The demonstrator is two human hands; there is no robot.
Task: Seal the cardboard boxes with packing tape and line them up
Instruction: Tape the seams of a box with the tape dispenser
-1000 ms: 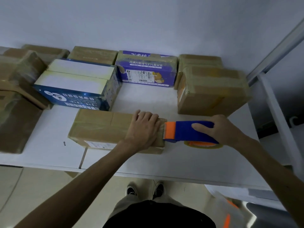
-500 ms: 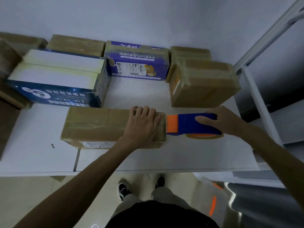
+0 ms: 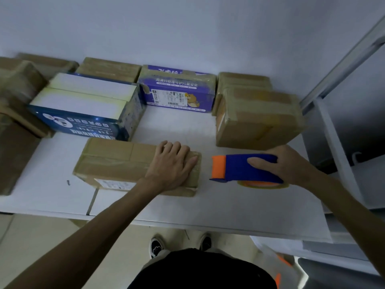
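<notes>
A flat brown cardboard box [image 3: 116,163] lies lengthwise near the front of the white table [image 3: 187,211]. My left hand [image 3: 173,165] presses flat on the box's right end, fingers spread over the taped top. To the right, my right hand [image 3: 285,163] grips a blue and orange tape dispenser [image 3: 235,167] with a roll of tan tape under it. The dispenser's orange nose sits a short gap away from the box's right end.
Taped boxes line the back wall: brown ones [image 3: 108,68], a purple printed one [image 3: 177,88], a blue and white one [image 3: 83,105], a brown cube [image 3: 256,119] at right, more brown boxes [image 3: 14,126] at left. A white frame [image 3: 333,147] borders the right.
The tape dispenser has pulled away to the right from the box's end, leaving a gap. My left hand stays pressed on the box. The camera view shifted.
</notes>
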